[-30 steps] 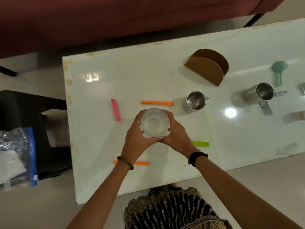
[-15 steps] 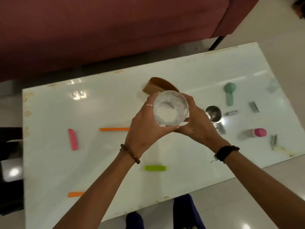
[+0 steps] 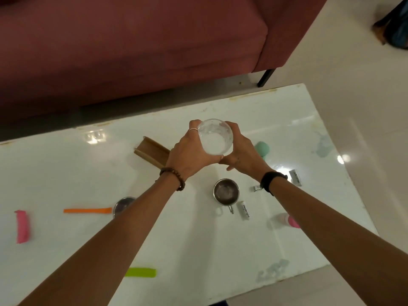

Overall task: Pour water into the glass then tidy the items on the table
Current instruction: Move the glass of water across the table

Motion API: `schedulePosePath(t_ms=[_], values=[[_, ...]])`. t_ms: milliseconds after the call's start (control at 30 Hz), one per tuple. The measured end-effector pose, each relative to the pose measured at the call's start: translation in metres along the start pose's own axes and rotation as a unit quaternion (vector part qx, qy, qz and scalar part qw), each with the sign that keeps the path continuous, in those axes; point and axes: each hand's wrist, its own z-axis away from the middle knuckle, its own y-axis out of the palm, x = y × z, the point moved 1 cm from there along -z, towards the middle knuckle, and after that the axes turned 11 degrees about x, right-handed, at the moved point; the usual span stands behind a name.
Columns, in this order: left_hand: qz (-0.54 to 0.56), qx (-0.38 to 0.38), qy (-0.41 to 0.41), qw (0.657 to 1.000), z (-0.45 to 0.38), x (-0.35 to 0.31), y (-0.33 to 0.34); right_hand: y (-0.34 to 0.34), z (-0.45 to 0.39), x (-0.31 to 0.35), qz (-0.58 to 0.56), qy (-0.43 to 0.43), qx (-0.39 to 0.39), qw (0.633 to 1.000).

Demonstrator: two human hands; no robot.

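Glass: clear tumbler (image 3: 215, 138), held up over the far half of the table, toward its right end; whether it touches the top cannot be told from here. Pale liquid or glare shows at the bottom.
Left hand: left hand (image 3: 191, 154) wraps the tumbler's left side, fingers curled tight on the wall, a thin ring on one finger and a brown bead bracelet (image 3: 174, 176) at the wrist.
Right hand: right hand (image 3: 242, 154) closes on the tumbler's right side, thumb meeting the other thumb under the near rim; a black band (image 3: 270, 180) sits on the wrist.
Table: glossy white table (image 3: 66, 173), its far edge running along a maroon sofa (image 3: 132, 45).
Steel mugs: one steel mug (image 3: 226, 192) stands near the middle, nearer than the hands, handle toward the near edge; a second steel cup (image 3: 122, 205) is half hidden under the left forearm.
Holder: brown wooden holder (image 3: 151, 151) lies just left of the left hand, toward the far edge.
Strips: pink strip (image 3: 22, 226) at the left end; orange strip (image 3: 87, 210) beside the second cup; green strip (image 3: 140, 272) by the near edge.
Small things: white tube (image 3: 244, 210) just right of the middle mug; pink-capped bottle (image 3: 287, 220) partly behind the right forearm; mint green object (image 3: 262, 147) behind the right hand.
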Motion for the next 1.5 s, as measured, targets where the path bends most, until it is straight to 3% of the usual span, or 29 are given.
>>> schedulePosePath(t_ms=[567,800,900,1000,1067,1133,1233,1500], values=[[0.019,0.007,-0.075,0.997,-0.038,0.017,0.022,0.003,-0.037,-0.044,-0.035,0.015,0.043,0.998],[0.047,0.015,-0.077,0.996,-0.041,0.013,0.027,0.008,-0.036,-0.039,-0.06,0.044,0.024,0.997],[0.068,0.025,-0.095,0.993,-0.033,0.004,0.029,0.012,-0.027,-0.031,-0.035,0.095,-0.006,0.995],[0.043,-0.062,-0.074,0.994,-0.006,-0.011,0.026,0.017,0.0,-0.011,0.124,0.159,-0.076,0.976],[0.052,-0.131,-0.037,0.989,0.025,-0.015,0.019,0.027,0.025,0.01,0.21,0.112,-0.137,0.962],[0.084,-0.167,-0.012,0.982,0.062,-0.011,0.008,0.045,0.046,0.038,0.173,0.041,-0.15,0.973],[0.08,-0.221,0.012,0.972,0.123,0.017,-0.015,0.097,0.064,0.087,0.096,-0.009,-0.068,0.993],[-0.013,-0.343,-0.075,0.936,0.311,0.181,-0.118,0.32,0.056,0.204,0.163,-0.148,0.129,0.967]])
